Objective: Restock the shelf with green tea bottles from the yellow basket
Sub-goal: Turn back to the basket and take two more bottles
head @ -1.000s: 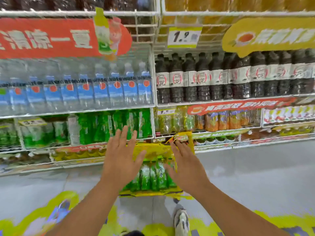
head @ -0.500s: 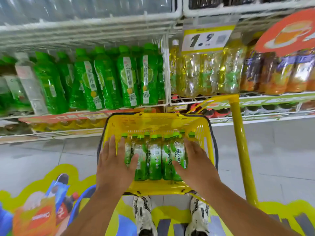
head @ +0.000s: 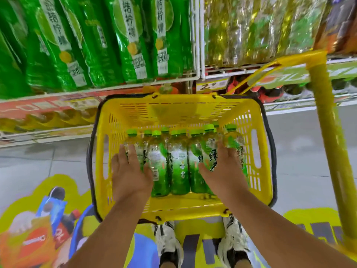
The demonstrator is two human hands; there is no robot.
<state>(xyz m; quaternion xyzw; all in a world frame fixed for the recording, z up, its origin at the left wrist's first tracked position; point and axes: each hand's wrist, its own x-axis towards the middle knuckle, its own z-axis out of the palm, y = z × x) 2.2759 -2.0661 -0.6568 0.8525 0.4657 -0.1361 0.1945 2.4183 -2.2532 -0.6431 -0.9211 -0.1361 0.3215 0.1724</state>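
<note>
Both hands reach into the yellow basket [head: 249, 132], where green tea bottles [head: 178, 167] lie side by side, caps toward the shelf [head: 96, 89]. The left hand [head: 129, 175] curls over the leftmost bottle; the right hand [head: 226, 173] wraps a bottle near the right wall
</note>
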